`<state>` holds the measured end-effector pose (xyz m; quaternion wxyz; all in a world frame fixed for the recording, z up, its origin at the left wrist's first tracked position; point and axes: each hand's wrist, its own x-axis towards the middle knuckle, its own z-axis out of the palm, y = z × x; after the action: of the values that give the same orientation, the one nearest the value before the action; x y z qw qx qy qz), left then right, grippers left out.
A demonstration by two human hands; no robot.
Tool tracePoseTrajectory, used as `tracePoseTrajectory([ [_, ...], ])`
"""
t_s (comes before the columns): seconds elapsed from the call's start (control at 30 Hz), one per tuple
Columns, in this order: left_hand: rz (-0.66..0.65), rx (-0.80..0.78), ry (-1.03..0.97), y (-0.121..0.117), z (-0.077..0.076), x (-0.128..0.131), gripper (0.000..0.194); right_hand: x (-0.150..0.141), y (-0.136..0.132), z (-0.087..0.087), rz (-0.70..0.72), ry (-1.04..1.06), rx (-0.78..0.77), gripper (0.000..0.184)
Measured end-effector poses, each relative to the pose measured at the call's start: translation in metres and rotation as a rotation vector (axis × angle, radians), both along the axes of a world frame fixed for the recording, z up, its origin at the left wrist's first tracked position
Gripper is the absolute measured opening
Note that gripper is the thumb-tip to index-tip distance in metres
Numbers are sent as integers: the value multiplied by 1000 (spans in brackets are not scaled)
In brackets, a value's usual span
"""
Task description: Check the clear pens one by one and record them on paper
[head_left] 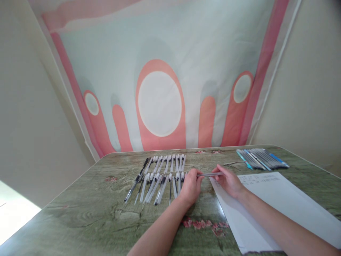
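Note:
Above the table, a slim greyish pen point(207, 175) lies level between my two hands. My left hand point(191, 185) pinches its left end, and the fingers of my right hand point(229, 182) close around the right end. The tips of the pen are hidden by the fingers. Just left of my left hand, several clear pen barrels point(156, 186), some with dark parts, lie side by side in a near row. Behind them is a row of clear caps or short barrels point(167, 163). A sheet of white paper point(271, 209) with handwriting lies beneath my right hand and forearm.
At the far right of the wood-patterned table point(87, 220) lies a bundle of grey and blue pens point(262, 159). A pink and pale-green printed sheet point(160, 106) hangs behind the table's far edge. Bright light falls at the lower left.

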<state>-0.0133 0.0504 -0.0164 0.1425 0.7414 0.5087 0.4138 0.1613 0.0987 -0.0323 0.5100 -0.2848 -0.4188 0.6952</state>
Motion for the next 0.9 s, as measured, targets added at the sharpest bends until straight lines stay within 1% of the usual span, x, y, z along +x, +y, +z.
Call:
tracePoseTrajectory([
  [0.27, 11, -5, 3, -4, 2, 0, 12, -1, -2, -1, -9, -30, 72, 32],
  [0.37, 9, -15, -6, -5, 4, 1, 13, -1, -1, -1, -16, -35, 63, 32],
  [0.47, 13, -27, -21, -4, 6, 4, 14, -1, 1, 0, -47, -37, 32, 29],
  [0.57, 31, -25, -48, -2, 5, 5, 15, 1, 5, 3, -82, -15, 6, 27],
  [0.63, 54, -25, -76, 0, 3, 5, 15, 4, 9, 6, -114, -12, 14, 27],
  [0.7, 77, -14, -92, 1, 3, 4, 16, 10, 13, 9, -156, -62, 62, 26],
  [0.77, 115, 55, -77, 0, 6, 3, 19, 16, 18, 12, -202, -172, 120, 24],
  [0.83, 165, 165, -24, -4, 13, 6, 28, 22, 24, 13, -255, -297, 139, 27],
  [0.87, 175, 207, 17, -8, 17, 8, 33, 25, 27, 14, -292, -350, 137, 28],
  [0.9, 156, 223, 67, -12, 20, 12, 35, 28, 30, 13, -338, -396, 136, 29],
])
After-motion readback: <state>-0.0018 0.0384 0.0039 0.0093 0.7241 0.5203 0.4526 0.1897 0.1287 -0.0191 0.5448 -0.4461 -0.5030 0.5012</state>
